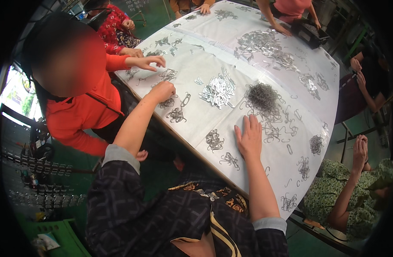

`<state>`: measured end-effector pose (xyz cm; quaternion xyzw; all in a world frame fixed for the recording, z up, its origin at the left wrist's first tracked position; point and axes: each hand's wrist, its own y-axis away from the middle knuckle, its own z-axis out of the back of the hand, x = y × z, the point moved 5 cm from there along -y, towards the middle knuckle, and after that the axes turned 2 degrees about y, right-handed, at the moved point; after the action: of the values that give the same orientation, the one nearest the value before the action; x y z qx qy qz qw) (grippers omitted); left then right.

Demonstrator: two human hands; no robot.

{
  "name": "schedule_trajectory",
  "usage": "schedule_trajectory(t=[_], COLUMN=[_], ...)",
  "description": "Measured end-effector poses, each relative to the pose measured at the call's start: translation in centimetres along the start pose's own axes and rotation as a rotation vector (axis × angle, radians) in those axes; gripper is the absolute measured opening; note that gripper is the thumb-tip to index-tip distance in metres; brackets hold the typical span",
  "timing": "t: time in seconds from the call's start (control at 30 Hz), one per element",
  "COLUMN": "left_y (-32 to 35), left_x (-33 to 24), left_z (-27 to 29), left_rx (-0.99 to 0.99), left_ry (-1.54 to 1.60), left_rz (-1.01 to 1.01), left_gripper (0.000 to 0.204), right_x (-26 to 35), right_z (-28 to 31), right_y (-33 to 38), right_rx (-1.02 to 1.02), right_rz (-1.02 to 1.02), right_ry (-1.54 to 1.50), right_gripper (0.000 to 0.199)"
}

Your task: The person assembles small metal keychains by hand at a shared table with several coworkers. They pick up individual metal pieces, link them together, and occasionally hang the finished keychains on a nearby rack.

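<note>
My left hand (164,91) is curled closed at the table's left edge, over a small heap of bent wire hooks (166,103); whatever its fingers hold is hidden. Flat on the white tabletop, my right hand (249,140) has its fingers stretched out and holds nothing. Beyond it lies a tangled mound of dark wire hooks (262,97), with loose hooks (275,129) strewn toward me. Left of that mound is a pile of shiny silver metal pieces (218,91). Smaller hook clusters (214,140) sit between my two arms.
A co-worker in a red jacket (83,122) stands close on my left, one hand (150,63) reaching over the table. Another in green patterned clothes (329,188) sits at right. Farther off lie more metal pieces (265,46) and a black crate (310,35).
</note>
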<state>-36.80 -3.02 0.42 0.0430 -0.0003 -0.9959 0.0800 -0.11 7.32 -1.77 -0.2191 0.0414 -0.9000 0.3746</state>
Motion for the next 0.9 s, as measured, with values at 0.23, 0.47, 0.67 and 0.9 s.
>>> schedule_trajectory(t=[0.23,0.47,0.67,0.9], left_y=[-0.1,-0.4,1.7,3.1], left_x=[-0.8,-3.4,1.6,1.2], left_z=[0.1,-0.5,-0.3,-3.1], left_rx=[0.015,0.041,-0.287,-0.519], left_ry=[-0.012,-0.305,0.491,1.495], left_rz=[0.115,0.202,0.532,0.814], left_gripper=[0.012,0.014,0.022,0.019], right_x=[-0.1,0.2,0.3,0.1], right_z=[0.0,0.4,0.3,0.0], right_y=[0.0,0.0,-0.1,-0.1], right_rx=[-0.002,-0.006,0.012,0.024], right_rz=[-0.002,-0.004,-0.019,-0.019], right_ry=[0.003,0.021,0.009,0.027], right_gripper=[0.056,0.052,0.054,0.056])
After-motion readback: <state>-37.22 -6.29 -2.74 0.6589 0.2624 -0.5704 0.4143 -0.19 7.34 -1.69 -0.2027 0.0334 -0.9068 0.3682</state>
